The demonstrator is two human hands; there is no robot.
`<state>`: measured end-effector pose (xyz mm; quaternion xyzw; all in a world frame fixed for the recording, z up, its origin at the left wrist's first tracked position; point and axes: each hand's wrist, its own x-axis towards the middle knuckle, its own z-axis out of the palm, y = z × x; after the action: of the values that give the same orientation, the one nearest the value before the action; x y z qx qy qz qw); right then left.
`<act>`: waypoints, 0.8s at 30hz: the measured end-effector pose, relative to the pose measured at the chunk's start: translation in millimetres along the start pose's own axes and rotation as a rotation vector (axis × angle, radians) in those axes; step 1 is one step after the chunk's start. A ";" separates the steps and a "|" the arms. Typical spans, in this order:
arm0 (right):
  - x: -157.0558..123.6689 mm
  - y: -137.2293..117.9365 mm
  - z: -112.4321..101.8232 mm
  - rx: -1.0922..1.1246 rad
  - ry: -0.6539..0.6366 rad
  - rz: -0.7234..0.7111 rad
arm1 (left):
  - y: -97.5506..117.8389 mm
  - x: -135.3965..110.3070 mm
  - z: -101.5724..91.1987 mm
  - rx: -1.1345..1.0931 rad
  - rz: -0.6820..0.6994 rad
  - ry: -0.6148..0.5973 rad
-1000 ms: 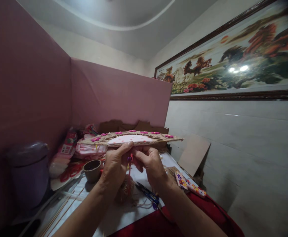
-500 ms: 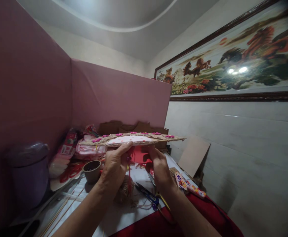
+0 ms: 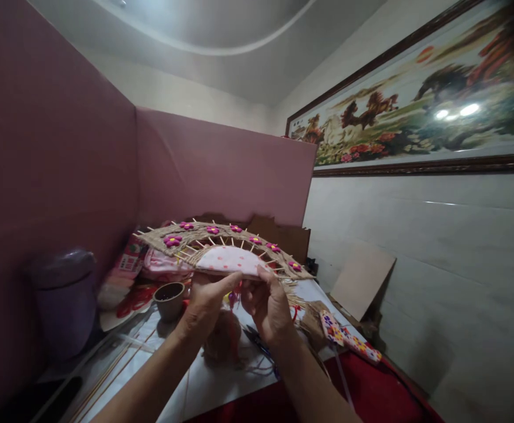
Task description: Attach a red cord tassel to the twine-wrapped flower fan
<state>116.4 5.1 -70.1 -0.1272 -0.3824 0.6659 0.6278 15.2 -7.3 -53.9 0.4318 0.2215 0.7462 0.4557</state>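
Above the table I hold a fan-shaped craft piece [image 3: 230, 258] of twine woven over thin sticks, with pink felt flowers along its arc and a white, pink-dotted half-round centre. My left hand [image 3: 206, 299] grips the lower edge of the centre, thumb on top. Just to the right, my right hand [image 3: 268, 302] pinches the same edge with thumb and fingers. Below my hands hang red threads with a purple bead [image 3: 232, 297]. A ball of twine [image 3: 221, 341] lies beneath, and scissors [image 3: 259, 343] are partly hidden by my right forearm.
A grey cup [image 3: 169, 301] stands left of my hands, with a lidded purple bin [image 3: 65, 305] farther left. Flower-print fabric [image 3: 349, 338] and red cloth [image 3: 362, 382] lie at the right. Cardboard [image 3: 278, 235] stands at the back, below a pink partition [image 3: 225, 170].
The craft piece has tipped from nearly edge-on so its flowered top face shows more. My right hand has turned and moved closer to my left. The view has shifted slightly.
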 end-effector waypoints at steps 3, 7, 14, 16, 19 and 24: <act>-0.5 10.9 -11.7 0.011 0.018 0.069 | -5.5 -5.5 -9.9 0.118 0.060 -0.010; -3.1 24.4 -20.3 0.051 0.004 0.147 | -12.4 -15.4 -25.7 0.243 0.030 0.023; -11.4 35.4 -26.9 0.084 0.010 0.183 | -21.5 -24.1 -41.3 0.419 0.126 -0.002; -12.0 35.8 -28.4 0.104 -0.003 0.179 | -23.0 -24.9 -42.0 0.446 0.121 -0.001; -11.3 36.2 -29.9 0.131 -0.014 0.178 | -24.3 -25.2 -43.0 0.465 0.112 -0.036; -9.5 38.1 -31.9 0.165 -0.025 0.163 | -26.2 -24.1 -44.2 0.450 0.171 -0.027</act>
<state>110.6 10.4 -120.1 -0.0974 -0.3225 0.7455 0.5751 -4.3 -12.8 -106.9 0.5497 0.3385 0.7081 0.2861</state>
